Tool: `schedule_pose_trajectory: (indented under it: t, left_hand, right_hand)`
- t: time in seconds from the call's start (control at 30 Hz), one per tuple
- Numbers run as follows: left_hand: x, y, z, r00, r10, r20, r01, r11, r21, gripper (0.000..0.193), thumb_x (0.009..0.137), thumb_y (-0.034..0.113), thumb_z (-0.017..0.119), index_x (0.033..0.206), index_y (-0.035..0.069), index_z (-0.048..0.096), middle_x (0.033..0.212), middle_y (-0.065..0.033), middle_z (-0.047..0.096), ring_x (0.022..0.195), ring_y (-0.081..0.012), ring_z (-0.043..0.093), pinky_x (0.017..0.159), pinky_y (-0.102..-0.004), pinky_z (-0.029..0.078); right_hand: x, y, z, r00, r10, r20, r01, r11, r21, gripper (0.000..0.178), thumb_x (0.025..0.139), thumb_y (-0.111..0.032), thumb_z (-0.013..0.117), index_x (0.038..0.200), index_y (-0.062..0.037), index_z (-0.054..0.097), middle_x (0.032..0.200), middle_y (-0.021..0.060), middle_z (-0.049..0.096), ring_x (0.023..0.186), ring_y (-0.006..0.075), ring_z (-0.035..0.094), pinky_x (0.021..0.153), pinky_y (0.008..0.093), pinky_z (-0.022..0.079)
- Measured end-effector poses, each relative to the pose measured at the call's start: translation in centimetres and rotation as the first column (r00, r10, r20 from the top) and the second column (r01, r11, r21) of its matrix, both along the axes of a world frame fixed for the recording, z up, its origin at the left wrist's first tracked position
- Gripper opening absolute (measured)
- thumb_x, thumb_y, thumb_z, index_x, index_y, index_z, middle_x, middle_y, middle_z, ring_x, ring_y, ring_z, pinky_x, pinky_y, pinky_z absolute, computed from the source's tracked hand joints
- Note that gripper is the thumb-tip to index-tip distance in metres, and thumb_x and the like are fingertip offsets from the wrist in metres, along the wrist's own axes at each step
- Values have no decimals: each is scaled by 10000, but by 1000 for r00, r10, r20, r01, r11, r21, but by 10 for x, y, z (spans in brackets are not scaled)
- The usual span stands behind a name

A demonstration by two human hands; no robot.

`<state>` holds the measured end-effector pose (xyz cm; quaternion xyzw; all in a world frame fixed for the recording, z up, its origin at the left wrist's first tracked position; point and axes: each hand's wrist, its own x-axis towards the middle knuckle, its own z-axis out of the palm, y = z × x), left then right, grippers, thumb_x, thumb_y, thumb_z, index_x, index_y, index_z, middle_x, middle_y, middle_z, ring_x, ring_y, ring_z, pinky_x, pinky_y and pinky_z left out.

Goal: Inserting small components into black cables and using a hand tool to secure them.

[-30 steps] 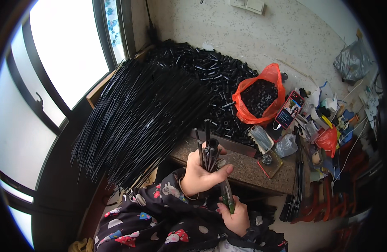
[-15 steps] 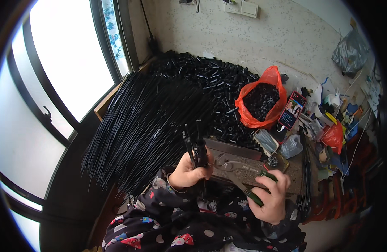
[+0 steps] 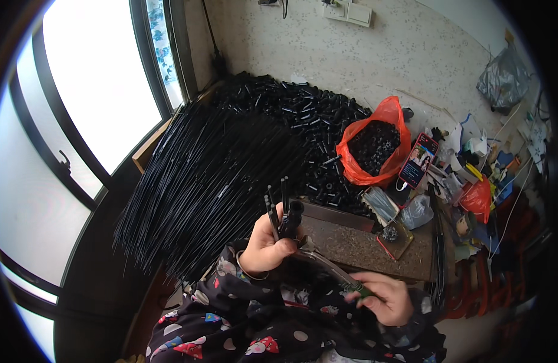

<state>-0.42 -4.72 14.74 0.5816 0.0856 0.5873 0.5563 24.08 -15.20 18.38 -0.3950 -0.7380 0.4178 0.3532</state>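
My left hand [image 3: 264,249] is closed around a black tubular part [image 3: 290,224] with a round open end facing up. Several thin black rods [image 3: 270,209] stick up from the same grip. My right hand [image 3: 386,300] is wrapped round the green handles of a pair of metal pliers [image 3: 330,267], seen nearly edge-on. The jaws reach the lower end of the tubular part beside my left thumb; whether they bite on anything cannot be made out.
A big bundle of long black rods [image 3: 182,187] lies at the left, with a heap of black tubular parts [image 3: 315,112] behind. An orange bag [image 3: 347,158] of small dark pieces, a phone [image 3: 419,158], an open box [image 3: 382,204] and a clear bag [image 3: 417,212] stand right, near the bench edge [image 3: 376,254].
The pliers have swung round from face-on to edge-on, and their jaws have come to the part in my left hand. My right hand has dropped slightly lower and turned.
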Motion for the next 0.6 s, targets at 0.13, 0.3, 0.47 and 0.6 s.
schedule_pose_trajectory:
  t: [0.13, 0.3, 0.47, 0.6]
  left_hand:
    - [18, -2, 6, 986, -140, 94, 145, 988, -46, 368, 789, 251, 647, 1001, -5, 490, 772, 4, 511, 651, -61, 452, 593, -212, 371]
    - [23, -11, 5, 995, 60, -81, -72, 986, -152, 291, 767, 136, 654, 973, -15, 515, 733, -5, 527, 647, -63, 498, 589, -204, 397]
    - [12, -15, 15, 974, 216, -71, -226, 953, -202, 227, 773, 162, 641, 857, -17, 531, 663, -23, 540, 594, -70, 497, 550, -211, 396]
    - [21, -12, 17, 999, 30, 19, -28, 994, -106, 369, 776, 309, 621, 828, -14, 450, 586, -89, 503, 468, -155, 484, 440, -243, 376]
  right_hand:
    - [-15, -15, -76, 431, -154, -889, -759, 471, -450, 403, 853, -318, 567, 1008, 44, 479, 826, 238, 600, 606, 230, 617, 522, 315, 491]
    - [-34, 5, -46, 941, 69, -332, -243, 819, -520, 451, 755, -227, 688, 1075, -5, 460, 743, 106, 601, 574, 184, 584, 516, 282, 458]
    - [-18, 6, -31, 916, -353, 191, 254, 878, 406, 423, 745, -145, 673, 1088, -9, 466, 704, 95, 581, 559, 203, 566, 529, 273, 446]
    - [-22, 2, -44, 852, 80, -517, -443, 638, -630, 335, 832, -269, 623, 930, 34, 520, 667, 57, 596, 514, 118, 552, 469, 243, 438]
